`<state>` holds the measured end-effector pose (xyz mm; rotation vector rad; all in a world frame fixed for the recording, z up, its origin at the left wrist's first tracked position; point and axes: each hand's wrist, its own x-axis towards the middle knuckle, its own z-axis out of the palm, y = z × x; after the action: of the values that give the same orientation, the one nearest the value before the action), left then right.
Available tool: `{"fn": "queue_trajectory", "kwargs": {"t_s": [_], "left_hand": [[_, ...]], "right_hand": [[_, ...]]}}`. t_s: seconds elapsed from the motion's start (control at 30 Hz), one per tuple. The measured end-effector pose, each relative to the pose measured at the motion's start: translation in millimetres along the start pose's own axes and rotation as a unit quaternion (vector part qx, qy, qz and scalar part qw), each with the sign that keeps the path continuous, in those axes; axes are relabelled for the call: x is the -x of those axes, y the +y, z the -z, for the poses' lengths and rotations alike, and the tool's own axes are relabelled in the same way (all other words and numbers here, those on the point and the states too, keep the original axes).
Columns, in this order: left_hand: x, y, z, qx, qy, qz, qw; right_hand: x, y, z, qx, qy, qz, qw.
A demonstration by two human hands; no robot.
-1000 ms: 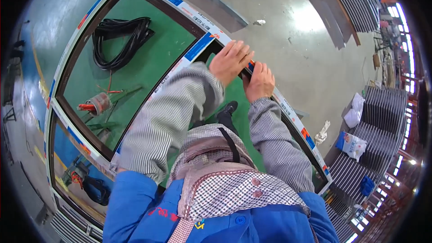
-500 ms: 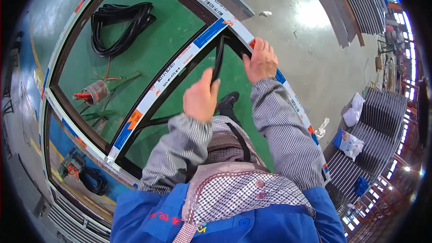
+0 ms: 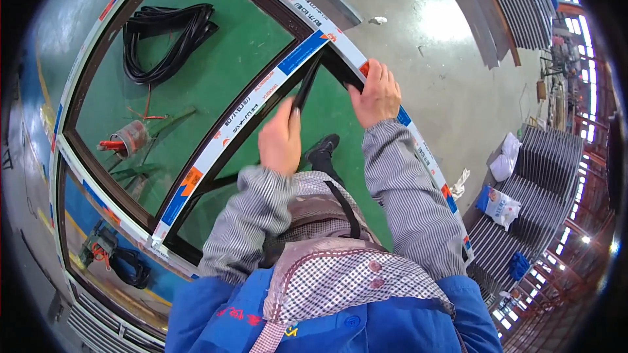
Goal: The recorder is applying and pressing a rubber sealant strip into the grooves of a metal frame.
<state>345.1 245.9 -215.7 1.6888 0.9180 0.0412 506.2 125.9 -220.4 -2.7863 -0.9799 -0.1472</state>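
A large window frame (image 3: 245, 106), dark inside and covered in white, blue and orange protective film, lies across the view in front of me. From its upper right corner a black rubber sealing strip (image 3: 307, 82) slants down to my left hand (image 3: 280, 138), which is closed around it. The strip's further run passes behind my left forearm along the lower inner edge. My right hand (image 3: 377, 95) grips the frame's right bar near that corner, thumb on the inner side and fingers over the outer edge. The fingertips of my left hand are partly blurred.
A coil of black rubber strip (image 3: 188, 40) shows in the left opening. Below it are a round reddish container (image 3: 131, 137) and a corded power tool (image 3: 98, 246). Stacked metal profiles (image 3: 546, 186) bearing a white-and-blue bag (image 3: 498, 206) stand on the right. My dark shoe (image 3: 325, 148) is under the frame.
My left hand has moved a little left, and the strip now slants more between it and the corner. My right hand keeps its grip on the bar. The whole view has shifted slightly.
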Motion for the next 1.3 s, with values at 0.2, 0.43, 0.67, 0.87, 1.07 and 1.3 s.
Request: {"fn": "queue_trajectory", "kwargs": {"t_s": [0.2, 0.43, 0.67, 0.87, 1.07, 1.3], "left_hand": [[-41, -20, -17, -0.132, 0.061, -0.037, 0.989], [-35, 8, -16, -0.205, 0.087, -0.065, 0.973], [-16, 5, -16, -0.24, 0.059, -0.13, 0.96], [-9, 7, -18, -0.247, -0.001, -0.069, 0.966], [-36, 3, -15, -0.169, 0.053, -0.035, 0.983], [-30, 0, -15, -0.128, 0.042, -0.055, 0.989]], "right_hand": [[-7, 2, 2, -0.093, -0.02, -0.001, 0.995], [-22, -15, -15, -0.04, 0.035, -0.019, 0.998], [-25, -20, -14, -0.025, 0.034, -0.021, 0.999], [-27, -16, -13, -0.026, -0.001, -0.055, 0.998], [-29, -13, -10, -0.053, -0.02, -0.047, 0.997], [-36, -16, -2, -0.077, -0.048, -0.013, 0.996]]}}
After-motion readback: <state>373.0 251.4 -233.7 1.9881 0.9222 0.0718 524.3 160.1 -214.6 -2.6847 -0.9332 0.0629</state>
